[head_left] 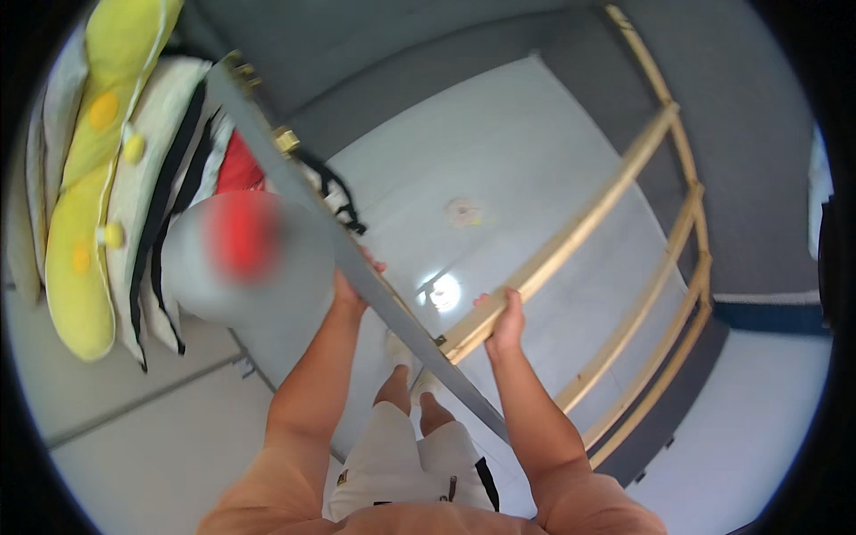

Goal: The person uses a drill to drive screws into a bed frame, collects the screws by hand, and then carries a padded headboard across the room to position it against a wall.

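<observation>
A long grey rail point(406, 332) slants across in front of me, from the upper left toward my lower right, with brass-coloured metal brackets point(285, 140) along its far part. My left hand point(353, 287) is closed on this rail, with fingertips showing over its far side. A pale wooden slat point(575, 234) meets the rail near its near end and runs up to the right to a wooden side strip point(685, 156). Around that slat, close to the joint, my right hand point(505, 323) is closed. Further wooden slats point(644, 308) lie to the right.
Grey padded panels point(428, 67) surround a pale, shiny floor point(544, 134). At left are stacked cushions, a long yellow one point(80, 241) among them. A grey rounded thing point(294, 250) with a blurred red patch stands beside my left arm. Black straps point(343, 205) lie beyond the rail.
</observation>
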A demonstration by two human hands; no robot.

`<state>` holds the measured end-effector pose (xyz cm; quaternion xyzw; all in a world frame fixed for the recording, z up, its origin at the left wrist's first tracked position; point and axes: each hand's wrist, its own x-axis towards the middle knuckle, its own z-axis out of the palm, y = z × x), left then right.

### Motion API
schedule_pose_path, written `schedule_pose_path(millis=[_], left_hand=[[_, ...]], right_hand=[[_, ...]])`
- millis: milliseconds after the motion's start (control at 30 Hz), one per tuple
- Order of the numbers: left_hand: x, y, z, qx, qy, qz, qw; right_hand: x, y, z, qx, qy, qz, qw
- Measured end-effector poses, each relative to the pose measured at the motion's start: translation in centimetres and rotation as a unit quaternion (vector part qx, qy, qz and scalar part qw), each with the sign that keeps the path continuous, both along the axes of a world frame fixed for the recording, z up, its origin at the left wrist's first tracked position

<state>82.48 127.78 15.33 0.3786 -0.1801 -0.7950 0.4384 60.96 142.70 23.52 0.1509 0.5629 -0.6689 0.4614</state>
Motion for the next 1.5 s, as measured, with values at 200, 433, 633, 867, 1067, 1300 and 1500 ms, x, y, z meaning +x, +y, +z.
schedule_pose_path(millis=[200, 433, 633, 867, 1067, 1300, 1500], left_hand=[[-3.0, 0.7, 15.8, 0.078, 0.065, 0.043, 0.994], [-2.3, -1.7, 30.4, -0.106, 0.067, 0.019, 0.992], [0.4, -3.5, 39.2, -0.204, 0.142, -0.056, 0.967], [1.7, -3.4, 51.5, -0.306, 0.261, -0.15, 0.903], [0.6, 0.8, 60.2, -0.372, 0.339, -0.16, 0.849], [-3.1, 9.3, 68.9, -0.416, 0.42, -0.176, 0.787], [-4.3, 14.8, 74.6, -0.584, 0.33, -0.206, 0.713]], right_hand=[[-1.1, 1.0, 8.1, -0.02, 0.04, -0.026, 0.999], [1.5, -1.5, 19.7, -0.051, 0.111, -0.05, 0.991], [3.7, -1.8, 28.4, -0.091, 0.18, -0.033, 0.979], [5.3, 1.4, 39.8, 0.004, 0.363, 0.079, 0.929], [13.2, 13.1, 50.6, 0.078, 0.531, -0.017, 0.844], [20.2, 20.5, 48.2, 0.148, 0.749, -0.196, 0.616], [18.4, 22.0, 52.5, 0.383, 0.658, -0.463, 0.455]])
